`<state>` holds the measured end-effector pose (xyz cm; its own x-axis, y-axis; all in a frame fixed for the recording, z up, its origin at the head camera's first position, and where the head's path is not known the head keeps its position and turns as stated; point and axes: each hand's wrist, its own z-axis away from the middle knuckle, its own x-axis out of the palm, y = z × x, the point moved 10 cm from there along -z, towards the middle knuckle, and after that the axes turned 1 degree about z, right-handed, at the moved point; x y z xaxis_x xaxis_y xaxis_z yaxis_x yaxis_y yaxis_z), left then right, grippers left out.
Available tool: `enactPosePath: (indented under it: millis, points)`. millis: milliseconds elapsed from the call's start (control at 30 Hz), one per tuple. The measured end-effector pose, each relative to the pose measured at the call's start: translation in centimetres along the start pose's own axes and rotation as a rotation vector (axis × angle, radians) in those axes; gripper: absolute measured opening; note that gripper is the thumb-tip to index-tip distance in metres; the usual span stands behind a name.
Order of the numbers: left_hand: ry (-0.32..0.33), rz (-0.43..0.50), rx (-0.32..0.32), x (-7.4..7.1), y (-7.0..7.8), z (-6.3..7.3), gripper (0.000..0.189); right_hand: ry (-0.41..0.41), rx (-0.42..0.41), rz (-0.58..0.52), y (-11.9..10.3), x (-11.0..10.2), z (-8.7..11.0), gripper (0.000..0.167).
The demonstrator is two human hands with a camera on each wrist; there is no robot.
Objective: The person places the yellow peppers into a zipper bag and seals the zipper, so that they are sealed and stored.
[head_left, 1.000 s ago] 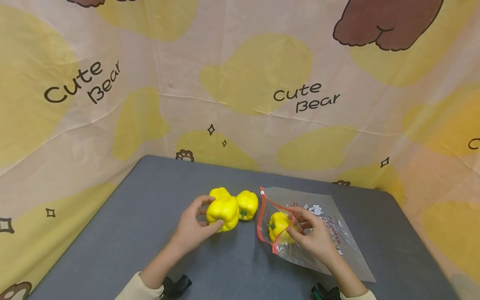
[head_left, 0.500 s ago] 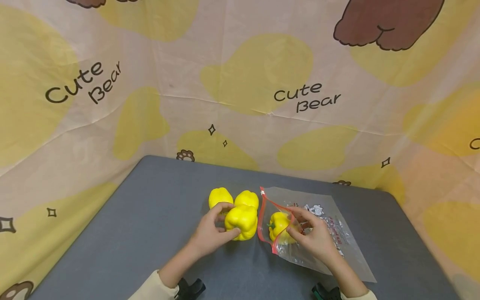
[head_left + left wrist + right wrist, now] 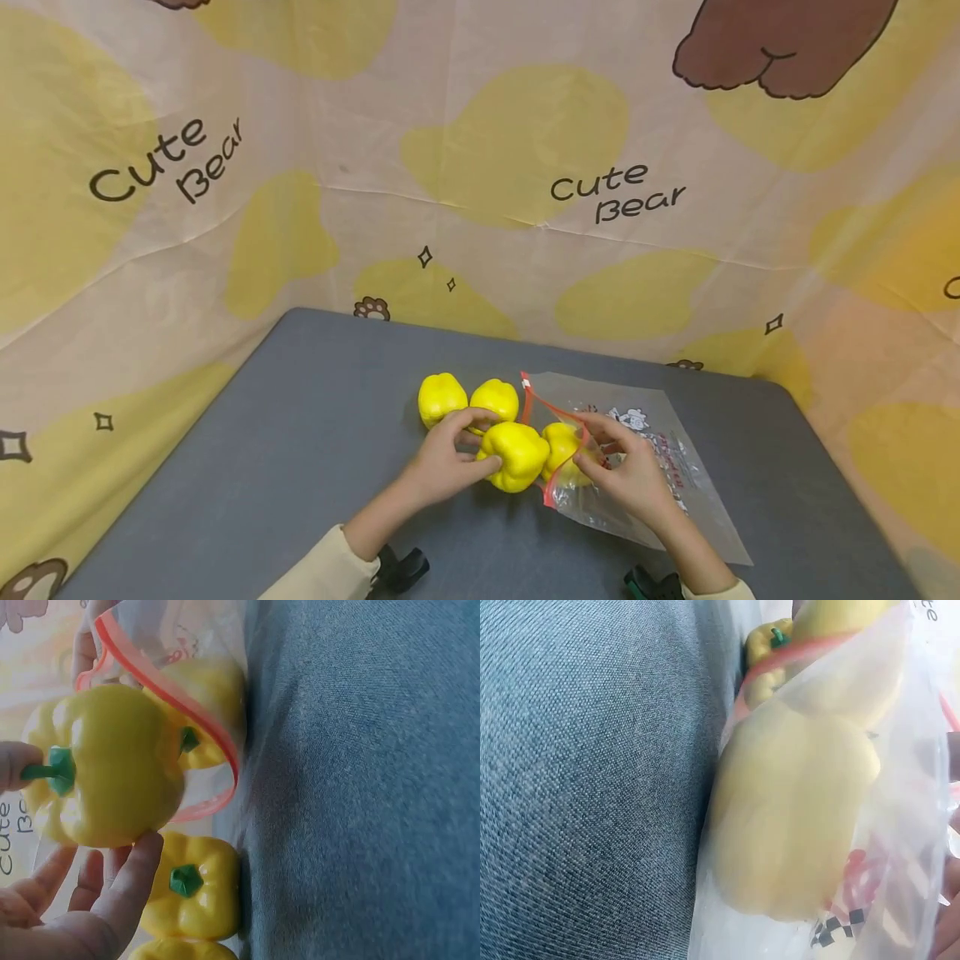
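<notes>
My left hand (image 3: 442, 458) grips a yellow bell pepper (image 3: 519, 457) at the mouth of a clear zip bag (image 3: 701, 500). In the left wrist view its thumb lies at the green stem (image 3: 60, 771) and the fingers support the opposite side. The bag's red zip strip (image 3: 217, 739) stands parted behind the pepper. With thumb and fingers, my right hand (image 3: 628, 473) pinches the upper layer of the bag, lifting the opening. Inside lies another yellow bell pepper (image 3: 795, 817), seen hazily through the plastic and partly covered by the held one in the head view.
Two more yellow bell peppers, a left one (image 3: 441, 398) and a right one (image 3: 495, 398), stand side by side on the grey table (image 3: 315, 433), left of the bag. A printed cloth (image 3: 480, 167) hangs around the back and sides.
My left hand has carried its pepper rightward and toward the near side, from in front of the two standing peppers to the bag's mouth. The right hand and the bag have stayed put.
</notes>
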<state>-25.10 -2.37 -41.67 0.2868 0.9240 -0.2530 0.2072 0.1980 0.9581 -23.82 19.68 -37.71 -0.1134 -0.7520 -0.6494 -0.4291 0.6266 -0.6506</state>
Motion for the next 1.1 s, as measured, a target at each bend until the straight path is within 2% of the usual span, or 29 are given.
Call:
enactPosePath:
  millis: [200, 400, 733, 967, 1100]
  points:
    - [0.032, -0.026, 0.018, 0.2, 0.0, -0.3, 0.043, 0.011, -0.055, -0.014, -0.6, -0.1, -0.1, 0.053]
    - [0.031, -0.055, 0.003, 0.4, -0.4, -0.3, 0.039, 0.008, -0.044, -0.025, -0.7, -0.2, -0.1, 0.053]
    - [0.041, -0.088, 0.014, 0.7, 0.0, -0.3, 0.037, 0.02, -0.046, -0.036, -0.5, -0.3, 0.2, 0.054]
    - [-0.001, -0.07, 0.031, 1.4, 0.0, -0.3, 0.048, 0.023, -0.051, -0.044, -0.3, -0.4, 0.2, 0.055]
    - [0.0, -0.074, 0.031, 1.6, 0.0, -0.5, 0.055, 0.023, -0.046, -0.045, -0.2, -0.4, 0.2, 0.054]
